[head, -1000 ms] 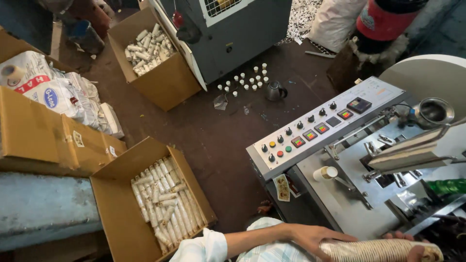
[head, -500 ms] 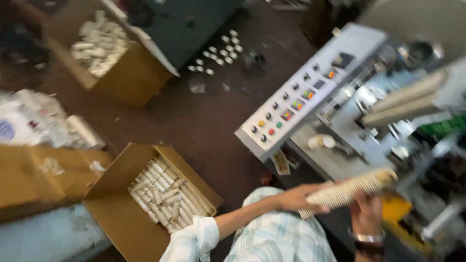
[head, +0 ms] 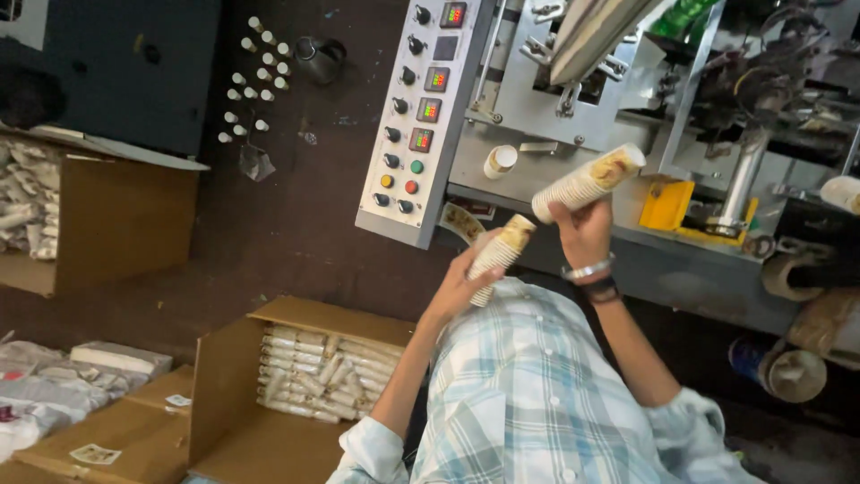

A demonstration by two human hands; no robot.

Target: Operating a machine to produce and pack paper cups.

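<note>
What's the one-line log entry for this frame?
left hand: holds short cup stack | right hand: holds longer cup stack | stacks apart | open carton below-left

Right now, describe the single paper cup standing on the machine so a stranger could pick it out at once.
Start at the grey control panel with its column of knobs and coloured buttons. Just to its right, on the machine's flat metal ledge, one white paper cup stands upright alone. Unlike the long nested cup stacks in the person's hands, it is single and untouched.

Open brown carton [head: 269, 385], lit panel displays [head: 430, 94]
</note>
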